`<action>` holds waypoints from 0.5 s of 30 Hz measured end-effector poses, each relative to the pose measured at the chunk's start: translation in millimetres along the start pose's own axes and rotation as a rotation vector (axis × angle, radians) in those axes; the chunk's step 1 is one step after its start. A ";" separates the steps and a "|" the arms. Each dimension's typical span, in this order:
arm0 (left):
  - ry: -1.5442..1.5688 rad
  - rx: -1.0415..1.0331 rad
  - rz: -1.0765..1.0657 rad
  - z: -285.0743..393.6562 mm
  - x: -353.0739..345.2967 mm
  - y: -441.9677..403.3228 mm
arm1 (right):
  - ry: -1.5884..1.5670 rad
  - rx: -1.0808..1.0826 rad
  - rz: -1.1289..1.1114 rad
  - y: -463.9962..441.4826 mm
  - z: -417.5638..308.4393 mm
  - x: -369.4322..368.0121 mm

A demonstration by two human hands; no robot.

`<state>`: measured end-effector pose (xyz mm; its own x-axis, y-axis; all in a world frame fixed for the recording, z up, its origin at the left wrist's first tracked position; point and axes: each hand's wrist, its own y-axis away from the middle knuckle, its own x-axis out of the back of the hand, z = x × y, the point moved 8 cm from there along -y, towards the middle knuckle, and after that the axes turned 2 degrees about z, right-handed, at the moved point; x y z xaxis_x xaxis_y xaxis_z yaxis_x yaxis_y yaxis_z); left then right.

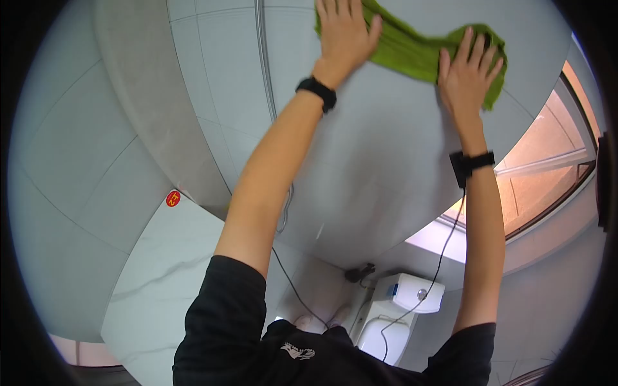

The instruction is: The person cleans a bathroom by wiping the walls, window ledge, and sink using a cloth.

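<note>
A green cloth is stretched sideways against the grey tiled wall at the top of the head view. My left hand lies flat on the cloth's left end, fingers spread and pointing up, the tips close to the image edge. On its right end rests my right hand, also flat with fingers apart. The cloth bunches a little around the right fingertips and hangs down beside that hand. Both wrists wear black bands, and a thin cable runs down from the right one.
A shower hose hangs left of my left hand. Below are a white toilet, a black fixture and a marble-patterned surface with a red sticker. At the right is a window with a ledge.
</note>
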<state>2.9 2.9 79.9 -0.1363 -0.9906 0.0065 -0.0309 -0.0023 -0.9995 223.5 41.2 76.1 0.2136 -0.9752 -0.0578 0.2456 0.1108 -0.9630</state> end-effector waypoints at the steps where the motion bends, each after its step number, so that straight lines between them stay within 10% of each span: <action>1: 0.014 0.033 0.049 -4.0 7.6 -12.0 | 0.024 0.002 0.052 -20.9 -4.0 4.6; 15: 0.061 0.160 -0.283 -50.8 -2.9 232.6 | -0.236 0.057 -0.275 149.5 -119.2 5.5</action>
<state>-54.2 12.2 -151.1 -0.2036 -0.9377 0.2816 0.0792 -0.3025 -0.9499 148.6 29.6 -99.6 0.3426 -0.8997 0.2703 0.3748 -0.1329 -0.9175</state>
